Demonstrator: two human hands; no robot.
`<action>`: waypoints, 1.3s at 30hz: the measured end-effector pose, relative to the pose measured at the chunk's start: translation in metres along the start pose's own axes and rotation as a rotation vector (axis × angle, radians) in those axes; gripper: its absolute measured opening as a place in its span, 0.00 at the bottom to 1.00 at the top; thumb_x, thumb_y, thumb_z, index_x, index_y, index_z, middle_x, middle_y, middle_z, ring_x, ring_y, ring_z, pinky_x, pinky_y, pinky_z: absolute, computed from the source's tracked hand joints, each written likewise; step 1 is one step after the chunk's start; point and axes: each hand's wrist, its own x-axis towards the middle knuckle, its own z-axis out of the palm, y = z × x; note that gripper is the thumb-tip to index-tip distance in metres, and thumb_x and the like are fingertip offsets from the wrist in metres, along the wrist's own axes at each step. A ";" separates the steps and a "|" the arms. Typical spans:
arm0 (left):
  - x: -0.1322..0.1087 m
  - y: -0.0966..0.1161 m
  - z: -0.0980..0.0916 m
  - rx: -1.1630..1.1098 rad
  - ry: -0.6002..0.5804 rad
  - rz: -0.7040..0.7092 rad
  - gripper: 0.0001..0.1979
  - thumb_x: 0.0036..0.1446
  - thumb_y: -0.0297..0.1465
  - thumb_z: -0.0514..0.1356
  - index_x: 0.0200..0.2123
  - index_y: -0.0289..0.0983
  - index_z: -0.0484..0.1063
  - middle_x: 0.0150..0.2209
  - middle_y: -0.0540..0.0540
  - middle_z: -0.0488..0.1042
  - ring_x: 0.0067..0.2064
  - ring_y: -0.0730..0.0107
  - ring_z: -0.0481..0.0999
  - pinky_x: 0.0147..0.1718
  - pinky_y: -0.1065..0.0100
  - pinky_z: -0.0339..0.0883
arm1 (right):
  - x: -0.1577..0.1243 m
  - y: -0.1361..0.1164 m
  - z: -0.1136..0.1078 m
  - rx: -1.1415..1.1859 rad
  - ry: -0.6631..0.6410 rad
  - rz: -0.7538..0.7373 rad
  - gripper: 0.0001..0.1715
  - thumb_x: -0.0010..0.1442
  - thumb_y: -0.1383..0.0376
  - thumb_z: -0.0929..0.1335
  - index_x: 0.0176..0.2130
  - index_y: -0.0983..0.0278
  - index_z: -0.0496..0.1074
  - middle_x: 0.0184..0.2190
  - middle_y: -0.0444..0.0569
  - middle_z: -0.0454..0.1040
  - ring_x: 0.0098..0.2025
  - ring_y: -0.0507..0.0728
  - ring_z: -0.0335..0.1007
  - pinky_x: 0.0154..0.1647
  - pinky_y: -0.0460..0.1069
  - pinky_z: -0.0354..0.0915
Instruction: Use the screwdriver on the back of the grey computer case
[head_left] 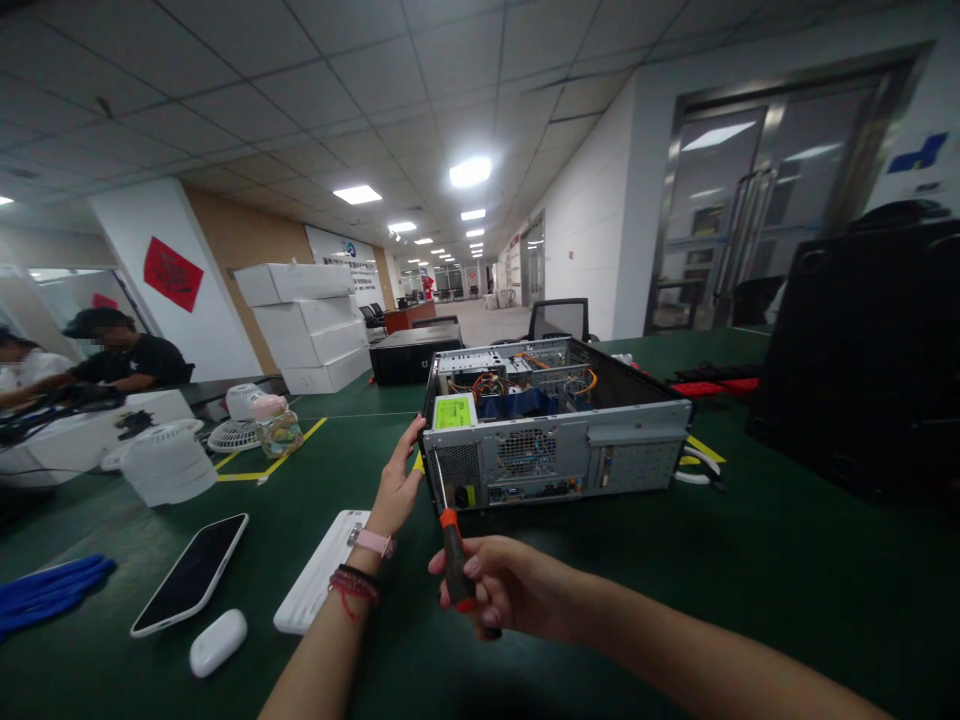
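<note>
An opened computer case (pixel 637 450) lies on the green table, its rear panel facing me and its cables and boards showing. My right hand (pixel 510 590) is wrapped round a screwdriver (pixel 454 560) with a dark and orange handle. The screwdriver's shaft points up to the left part of the rear panel, by the power supply (pixel 455 411) with its green label; whether the tip touches a screw is too small to tell. Against the case's left side rests my left hand (pixel 399 485), fingers stretched out, with a pink watch band on the wrist.
On the left are a phone (pixel 193 573), a white earbud case (pixel 218 642), a white box (pixel 319 575), blue gloves (pixel 52 592) and a jar (pixel 277 428). A large black panel (pixel 862 370) stands right. People sit at far left.
</note>
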 end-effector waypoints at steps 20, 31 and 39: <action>0.000 0.004 0.000 0.013 -0.004 0.030 0.37 0.45 0.18 0.48 0.60 0.44 0.55 0.64 0.49 0.53 0.64 0.62 0.53 0.62 0.55 0.50 | 0.000 0.003 0.004 0.025 0.105 -0.028 0.22 0.41 0.63 0.75 0.34 0.66 0.65 0.24 0.40 0.69 0.21 0.45 0.61 0.24 0.45 0.53; 0.001 0.005 0.000 0.016 -0.005 0.023 0.36 0.45 0.18 0.49 0.60 0.44 0.55 0.64 0.49 0.53 0.65 0.63 0.52 0.62 0.56 0.49 | 0.001 0.005 0.005 -0.028 0.119 0.011 0.22 0.40 0.59 0.75 0.30 0.66 0.64 0.20 0.36 0.64 0.18 0.44 0.55 0.24 0.46 0.51; 0.001 0.005 0.000 0.017 -0.002 0.017 0.36 0.45 0.19 0.48 0.60 0.44 0.55 0.64 0.50 0.53 0.65 0.63 0.52 0.62 0.55 0.49 | 0.001 0.007 0.003 -0.036 0.114 0.024 0.22 0.41 0.59 0.75 0.29 0.65 0.63 0.18 0.34 0.62 0.17 0.44 0.53 0.24 0.46 0.51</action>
